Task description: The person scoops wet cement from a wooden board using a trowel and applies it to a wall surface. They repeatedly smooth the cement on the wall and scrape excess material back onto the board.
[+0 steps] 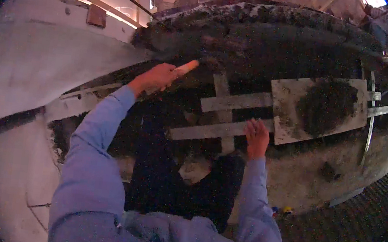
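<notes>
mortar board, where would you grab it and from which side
Grip the mortar board at its bare near-left edge, coming from the person's side next to the right hand. The dark mortar heap sits toward the far right, so that edge is clean, and the board lies flat on wooden slats, leaving a lip to get fingers under. The left hand holds an orange-handled tool.

One head-worn fisheye view looked steeply down from close above the person's own blue sleeves, which entered from the lower edge. It faced forward over a mortar board (319, 109) at right of centre; edges curved toward the dark rim.
</notes>
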The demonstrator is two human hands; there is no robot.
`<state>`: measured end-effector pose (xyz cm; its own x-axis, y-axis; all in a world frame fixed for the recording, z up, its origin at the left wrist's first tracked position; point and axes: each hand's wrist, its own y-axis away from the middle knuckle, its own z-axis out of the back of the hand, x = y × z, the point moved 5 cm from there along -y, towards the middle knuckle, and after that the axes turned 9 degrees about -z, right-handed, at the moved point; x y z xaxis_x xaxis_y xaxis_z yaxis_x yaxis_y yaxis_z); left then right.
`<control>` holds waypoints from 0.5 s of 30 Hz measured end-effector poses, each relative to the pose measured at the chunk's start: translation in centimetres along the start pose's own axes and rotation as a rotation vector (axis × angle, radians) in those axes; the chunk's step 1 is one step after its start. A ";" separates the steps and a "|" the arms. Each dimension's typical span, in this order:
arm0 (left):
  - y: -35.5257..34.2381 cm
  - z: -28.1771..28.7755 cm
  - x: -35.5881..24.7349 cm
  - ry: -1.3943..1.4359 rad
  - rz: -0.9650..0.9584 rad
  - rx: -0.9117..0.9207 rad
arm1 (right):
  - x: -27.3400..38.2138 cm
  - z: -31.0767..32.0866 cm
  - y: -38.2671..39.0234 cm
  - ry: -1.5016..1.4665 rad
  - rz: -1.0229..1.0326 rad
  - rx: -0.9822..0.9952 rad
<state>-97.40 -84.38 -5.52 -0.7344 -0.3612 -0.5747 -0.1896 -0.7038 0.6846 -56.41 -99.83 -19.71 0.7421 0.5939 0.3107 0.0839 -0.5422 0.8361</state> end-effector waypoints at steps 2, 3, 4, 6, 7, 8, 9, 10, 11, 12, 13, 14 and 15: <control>1.3 4.5 2.9 0.001 0.018 0.008 | -3.0 -7.2 -3.2 -0.047 0.020 0.107; 2.2 6.8 6.4 -0.107 -0.043 0.009 | -6.2 -11.0 -4.4 -0.046 -0.016 0.131; 2.7 9.2 10.5 -0.214 -0.115 -0.002 | -8.9 -15.5 -6.0 -0.039 -0.041 0.167; 1.5 12.4 12.6 -0.210 -0.145 -0.026 | -10.7 -22.3 -10.1 -0.063 -0.058 0.207; 1.7 12.9 12.2 -0.097 -0.077 -0.012 | -12.1 -23.7 -11.5 -0.106 -0.076 0.189; 2.9 13.2 12.8 0.011 0.013 -0.003 | -14.2 -25.1 -12.5 -0.151 -0.112 0.177; 4.3 13.8 14.3 0.006 0.036 -0.016 | -16.5 -27.0 -13.1 -0.184 -0.148 0.199; 5.2 14.5 15.6 0.004 0.045 -0.030 | -18.1 -28.8 -14.1 -0.212 -0.169 0.222; 6.2 15.1 16.9 0.002 0.051 -0.043 | -19.5 -30.5 -14.9 -0.240 -0.188 0.244; 6.0 16.4 18.2 0.050 0.069 -0.059 | -20.5 -33.0 -17.4 -0.229 -0.180 0.252; 6.6 16.7 19.4 0.109 0.108 -0.060 | -21.8 -34.1 -19.2 -0.216 -0.192 0.241; 7.2 16.3 20.6 0.174 0.152 -0.049 | -22.9 -34.3 -20.2 -0.203 -0.206 0.215; 8.9 16.3 21.9 0.184 0.207 -0.069 | -24.5 -35.2 -20.1 -0.203 -0.236 0.182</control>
<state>-125.81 -88.59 -4.68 -0.6207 -0.6020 -0.5022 0.0014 -0.6415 0.7671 -99.70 -82.52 -28.23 0.8037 0.5950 0.0073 0.3722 -0.5121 0.7741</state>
